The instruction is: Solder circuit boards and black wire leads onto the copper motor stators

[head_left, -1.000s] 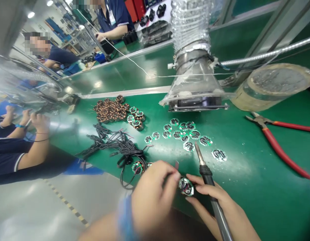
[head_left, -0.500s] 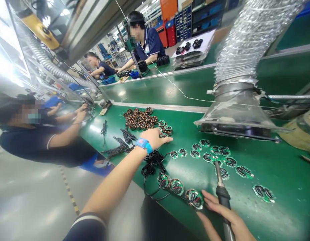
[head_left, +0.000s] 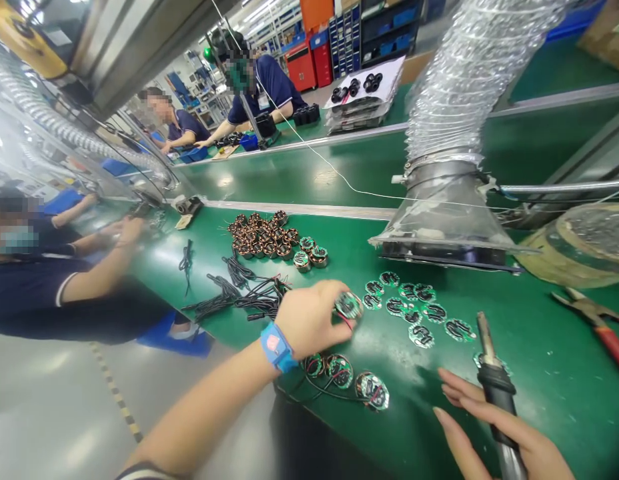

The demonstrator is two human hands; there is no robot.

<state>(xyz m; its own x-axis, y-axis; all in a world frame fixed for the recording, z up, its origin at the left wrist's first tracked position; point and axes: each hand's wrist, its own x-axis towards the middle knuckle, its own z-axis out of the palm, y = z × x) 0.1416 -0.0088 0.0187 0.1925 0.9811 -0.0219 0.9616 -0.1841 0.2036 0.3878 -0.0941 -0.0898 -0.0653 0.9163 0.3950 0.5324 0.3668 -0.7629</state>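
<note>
Pretty typical electronics line here: a long green table with a clear fume extraction hood hanging over it on a silver flexible duct. Off to the left a co-worker in a dark polo sits at the table, and two more people are working further down the line. On the right side there's a fat round roll and some red-handled diagonal cutters. Mid-table you've got a heap of copper coils, tangled black wires just below it, and a loose bunch of round green circuit boards near the hood. Three wired boards sit in a row close to the near edge. The left hand, blue wrist strap on, pinches one round board with a red wire, right beside that bunch. The right hand is closed around a soldering iron, tip pointing away.
</note>
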